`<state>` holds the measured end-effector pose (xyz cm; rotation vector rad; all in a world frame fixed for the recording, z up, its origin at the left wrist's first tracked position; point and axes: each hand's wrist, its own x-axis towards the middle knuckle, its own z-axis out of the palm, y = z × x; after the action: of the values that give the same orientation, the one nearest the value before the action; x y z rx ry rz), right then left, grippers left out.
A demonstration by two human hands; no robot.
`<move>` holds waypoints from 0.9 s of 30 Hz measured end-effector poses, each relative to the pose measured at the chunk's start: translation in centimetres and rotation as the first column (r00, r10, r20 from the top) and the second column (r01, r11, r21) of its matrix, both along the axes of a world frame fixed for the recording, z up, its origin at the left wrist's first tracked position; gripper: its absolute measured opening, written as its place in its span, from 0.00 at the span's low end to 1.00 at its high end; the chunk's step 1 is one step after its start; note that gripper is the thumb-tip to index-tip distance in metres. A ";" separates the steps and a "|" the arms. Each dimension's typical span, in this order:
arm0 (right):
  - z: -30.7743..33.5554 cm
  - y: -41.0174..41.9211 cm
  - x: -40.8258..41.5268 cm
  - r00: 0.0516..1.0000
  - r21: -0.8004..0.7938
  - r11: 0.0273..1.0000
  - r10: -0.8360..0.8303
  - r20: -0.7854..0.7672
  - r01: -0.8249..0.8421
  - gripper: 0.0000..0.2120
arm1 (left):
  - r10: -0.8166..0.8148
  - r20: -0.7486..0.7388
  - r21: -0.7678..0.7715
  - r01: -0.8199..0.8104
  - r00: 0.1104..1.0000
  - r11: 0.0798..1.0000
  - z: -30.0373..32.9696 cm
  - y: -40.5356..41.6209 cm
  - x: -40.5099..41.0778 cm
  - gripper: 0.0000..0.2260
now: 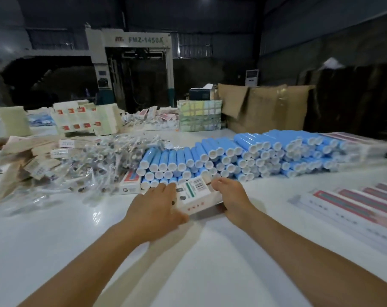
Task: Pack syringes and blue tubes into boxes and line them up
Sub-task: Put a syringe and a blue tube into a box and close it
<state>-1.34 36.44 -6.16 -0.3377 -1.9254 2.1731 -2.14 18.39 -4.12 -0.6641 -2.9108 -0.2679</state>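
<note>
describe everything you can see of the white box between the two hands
The white box is a small rectangular carton, cardboard by its look, with a barcode and a green stripe printed on its upper face and small red marks along its near side. It lies tilted, its far end against the front of the blue tube stack on the white table. The left hand grips its left side and the right hand holds its right side, fingers curled round. Whether its end flap is open is unclear.

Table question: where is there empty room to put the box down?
Bare table lies near you, between the arms. More lies between the right hand and the lined-up boxes. Crowded: blue tubes behind the held box, wrapped syringes at left.
</note>
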 end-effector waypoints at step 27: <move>10.6 10.4 -16.2 0.894 0.972 -0.174 -0.443 0.065 -0.156 0.08 | -0.141 -0.284 -0.045 0.134 0.949 0.990 -3.1 2.5 -0.6 0.24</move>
<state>-17.55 46.85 4.41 -0.6184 -2.8440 -0.2335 -2.74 20.88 -7.20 -0.8355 -2.6004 -0.1368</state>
